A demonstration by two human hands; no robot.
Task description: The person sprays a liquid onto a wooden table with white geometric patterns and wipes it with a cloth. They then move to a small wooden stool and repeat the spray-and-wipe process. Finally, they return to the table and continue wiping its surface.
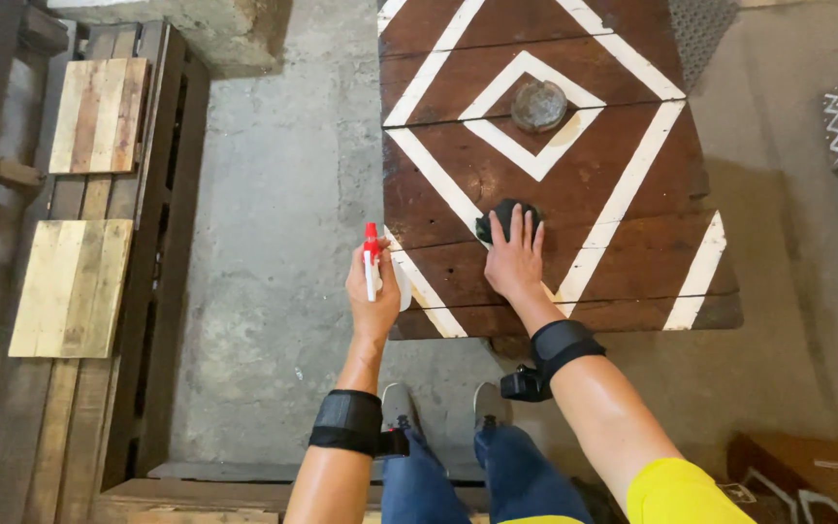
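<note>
Item: dark wooden table (632,146), top painted with white nested diamond bands; round grey stone-like object (538,105) at its centre.

Right hand (514,257): flat, fingers slightly spread, pressing a dark cloth (502,215) on the tabletop near the front edge.

Left hand (372,291): fingers wrapped around a spray bottle (373,264) with red nozzle, held upright just off the table's front-left corner. Contents: cannot tell; the body is mostly hidden by the hand.

Risks, as judged: spray may miss onto the concrete floor (273,243); hard rubbing may scuff the painted bands.

Also: pale plank panels (75,286) on pallets, left.
</note>
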